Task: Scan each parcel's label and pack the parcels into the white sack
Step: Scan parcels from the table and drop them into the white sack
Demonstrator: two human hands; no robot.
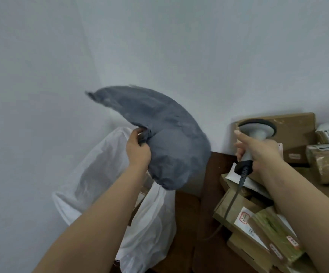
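Against the pale wall on the left stands the white sack (92,186), one in number, its mouth sagging open upward, presumably so parcels can be dropped in from above; something brown shows inside through the opening, though I cannot tell how many parcels. Directly above that mouth the left hand (138,148) pinches a bunched edge of a single grey soft mailer bag (165,138), fingers and thumb curled into the plastic. The bag hangs bent and limp, so it likely holds something soft; its label is not visible from this side, probably turned toward the scanner. To the right, the right hand (258,152) grips the handle of one grey handheld barcode scanner (256,133), index finger stretched along the neck, its head aimed roughly at the bag, which suggests scanning before the drop. Its cable (236,192) trails down over the cardboard parcels (244,215) piled on the brown table (187,213). Roughly eight or so wait there; overlaps make an exact count uncertain.
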